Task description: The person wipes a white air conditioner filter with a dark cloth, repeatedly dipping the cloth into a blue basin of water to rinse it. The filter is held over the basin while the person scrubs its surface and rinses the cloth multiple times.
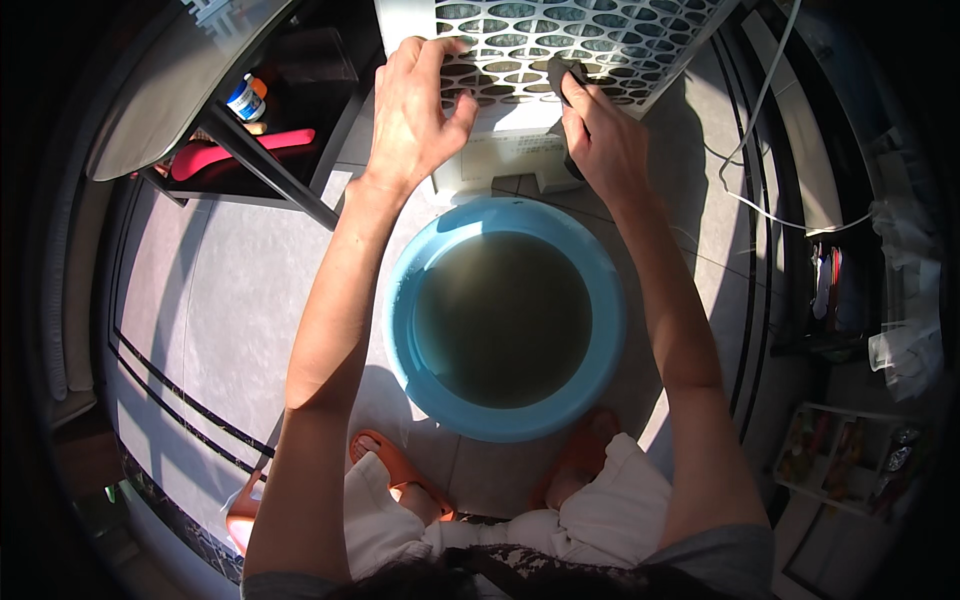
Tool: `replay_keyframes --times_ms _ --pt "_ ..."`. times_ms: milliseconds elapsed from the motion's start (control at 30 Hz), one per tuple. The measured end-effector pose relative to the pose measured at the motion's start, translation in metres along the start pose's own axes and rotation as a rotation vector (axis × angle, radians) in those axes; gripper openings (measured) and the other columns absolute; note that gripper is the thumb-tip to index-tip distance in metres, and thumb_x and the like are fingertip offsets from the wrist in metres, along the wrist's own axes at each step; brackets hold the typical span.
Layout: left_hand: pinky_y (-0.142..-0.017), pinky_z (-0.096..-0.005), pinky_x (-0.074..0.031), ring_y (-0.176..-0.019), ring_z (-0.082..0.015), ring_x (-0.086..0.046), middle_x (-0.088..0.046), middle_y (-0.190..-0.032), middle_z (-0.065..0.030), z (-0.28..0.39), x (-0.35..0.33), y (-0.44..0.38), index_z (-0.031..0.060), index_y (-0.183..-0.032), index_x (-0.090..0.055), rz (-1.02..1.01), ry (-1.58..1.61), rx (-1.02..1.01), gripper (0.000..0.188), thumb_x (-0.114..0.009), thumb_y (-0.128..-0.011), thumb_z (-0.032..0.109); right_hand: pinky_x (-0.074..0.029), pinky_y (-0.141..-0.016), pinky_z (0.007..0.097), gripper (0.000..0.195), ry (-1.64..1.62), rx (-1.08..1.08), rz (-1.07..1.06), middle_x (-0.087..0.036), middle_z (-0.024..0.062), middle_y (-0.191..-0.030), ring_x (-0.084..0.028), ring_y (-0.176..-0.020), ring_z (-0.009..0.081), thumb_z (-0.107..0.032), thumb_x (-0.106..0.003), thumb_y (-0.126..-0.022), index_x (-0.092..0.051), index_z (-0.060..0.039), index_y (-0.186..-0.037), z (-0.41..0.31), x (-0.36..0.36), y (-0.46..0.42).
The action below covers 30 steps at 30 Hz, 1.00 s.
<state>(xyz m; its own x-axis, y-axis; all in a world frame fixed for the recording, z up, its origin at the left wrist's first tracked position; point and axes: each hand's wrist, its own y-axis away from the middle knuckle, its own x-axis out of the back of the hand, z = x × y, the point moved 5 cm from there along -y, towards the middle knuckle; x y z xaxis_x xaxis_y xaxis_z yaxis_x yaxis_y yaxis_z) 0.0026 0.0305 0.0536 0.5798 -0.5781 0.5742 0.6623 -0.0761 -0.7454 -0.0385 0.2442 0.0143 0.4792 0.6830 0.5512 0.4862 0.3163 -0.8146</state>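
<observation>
Before me stands a white appliance (pixel 517 120) whose panel is a grille (pixel 536 41) of oval holes. My right hand (pixel 611 142) grips a dark cloth (pixel 559 79) against the lower right part of the grille; some of the cloth hangs below the hand. At the grille's left edge is my left hand (pixel 416 112), with thumb and fingers apart and nothing held. Its fingertips are at the holes, though firm contact cannot be made out. Between my forearms a round light-blue plastic basin (pixel 607 330) sits on the floor, holding murky dark water (pixel 506 322).
To the left is a table (pixel 165 90) with a dark lower shelf bearing a white-and-blue bottle (pixel 246 101) and a pink object (pixel 232 150). A white cable (pixel 757 127) loops at the right. A compartmented tray (pixel 844 461) lies lower right. My orange slippers (pixel 401 472) flank the basin.
</observation>
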Motion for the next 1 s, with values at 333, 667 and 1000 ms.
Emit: replay_keyframes --times_ms 333,667,1000 --pt "-0.087 -0.0421 -0.04 -0.098 -0.0323 -0.055 -0.055 -0.099 -0.0135 0.0 -0.002 -0.002 0.0037 -0.119 -0.06 0.004 0.01 -0.023 0.048 -0.07 -0.072 0.011 -0.048 -0.08 0.0262 0.031 -0.943 -0.65 -0.094 -0.069 0.0012 -0.103 -0.062 -0.089 0.0106 -0.019 -0.064 -0.098 -0.067 -0.0044 -0.126 0.027 -0.02 -0.002" --pt "-0.085 -0.0382 -0.042 -0.09 -0.0254 -0.054 -0.053 -0.097 -0.0109 -0.001 -0.003 -0.002 0.0049 -0.125 -0.058 -0.002 -0.035 -0.031 0.052 -0.072 -0.075 0.011 -0.057 -0.068 0.0355 0.032 0.14 -0.036 -0.187 -0.071 0.0064 -0.101 -0.071 -0.079 0.0237 -0.02 -0.066 -0.094 -0.068 -0.0098 -0.125 0.01 0.002 -0.02" --pt "-0.085 -0.0399 -0.044 -0.089 -0.0271 -0.053 -0.051 -0.093 -0.0112 0.002 0.004 0.0 0.005 -0.126 -0.059 -0.021 -0.004 -0.029 0.051 -0.07 -0.076 0.006 -0.055 -0.056 0.0377 0.04 0.231 -0.005 -0.197 -0.068 0.0087 -0.093 -0.068 -0.064 0.0272 -0.016 -0.06 -0.093 -0.063 -0.0043 -0.131 -0.049 0.013 -0.019"
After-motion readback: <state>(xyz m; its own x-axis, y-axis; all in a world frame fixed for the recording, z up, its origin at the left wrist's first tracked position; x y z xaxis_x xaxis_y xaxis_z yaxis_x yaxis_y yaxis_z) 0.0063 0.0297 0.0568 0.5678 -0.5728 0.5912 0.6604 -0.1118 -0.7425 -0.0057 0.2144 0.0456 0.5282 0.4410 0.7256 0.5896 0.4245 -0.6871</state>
